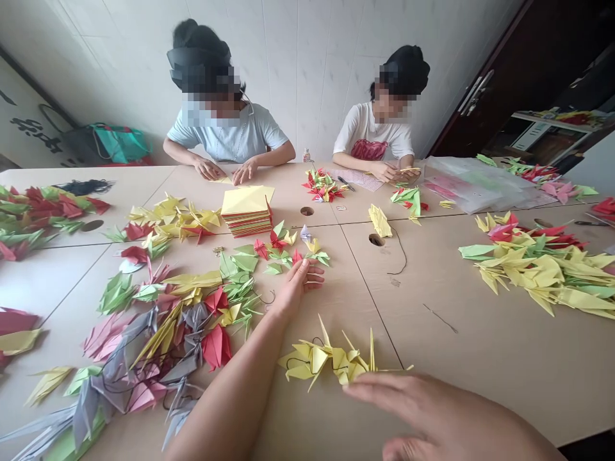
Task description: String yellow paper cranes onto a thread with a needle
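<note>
My left hand reaches forward over the table, its fingers loosely apart. Its thumb tip is at a small red paper crane, among several small folded cranes in green, yellow, red and lilac. I cannot tell whether thumb and crane touch. Nearer to me lies a cluster of yellow paper cranes with black thread running through it. My right hand is beside that cluster, fingers stretched out, thumb apart and nothing in the grasp. Its fingertips are at the cluster's right edge; contact is unclear.
A stack of square paper stands ahead. Mixed piles of folded paper lie left and right. A needle-like piece and a thread lie right of centre. Two people sit opposite, hands on paper.
</note>
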The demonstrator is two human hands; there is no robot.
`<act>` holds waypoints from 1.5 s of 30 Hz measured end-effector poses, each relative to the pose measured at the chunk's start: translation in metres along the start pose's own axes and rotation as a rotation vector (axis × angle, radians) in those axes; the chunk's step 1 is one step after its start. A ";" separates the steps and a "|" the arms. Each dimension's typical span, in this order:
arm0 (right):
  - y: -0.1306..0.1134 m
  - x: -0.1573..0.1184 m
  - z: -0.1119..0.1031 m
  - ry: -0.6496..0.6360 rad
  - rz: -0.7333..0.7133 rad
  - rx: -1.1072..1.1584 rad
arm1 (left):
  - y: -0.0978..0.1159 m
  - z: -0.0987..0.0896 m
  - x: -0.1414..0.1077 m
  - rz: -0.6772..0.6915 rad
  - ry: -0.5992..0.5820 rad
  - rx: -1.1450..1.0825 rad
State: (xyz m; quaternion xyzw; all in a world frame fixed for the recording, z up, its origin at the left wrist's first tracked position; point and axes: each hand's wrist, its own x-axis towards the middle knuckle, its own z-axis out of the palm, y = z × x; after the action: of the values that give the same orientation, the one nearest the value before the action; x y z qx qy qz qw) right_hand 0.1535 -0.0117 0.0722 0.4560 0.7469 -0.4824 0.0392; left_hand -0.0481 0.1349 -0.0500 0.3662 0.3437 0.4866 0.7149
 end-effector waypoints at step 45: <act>0.063 0.156 -0.027 0.790 -0.021 0.475 | 0.000 -0.001 -0.004 -0.006 -0.082 -0.020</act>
State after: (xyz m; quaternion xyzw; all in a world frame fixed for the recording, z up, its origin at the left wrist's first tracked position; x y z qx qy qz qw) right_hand 0.1185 0.1170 -0.0349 0.5937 0.5778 -0.4298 -0.3592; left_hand -0.0502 0.1313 -0.0496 0.3777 0.3102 0.4723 0.7335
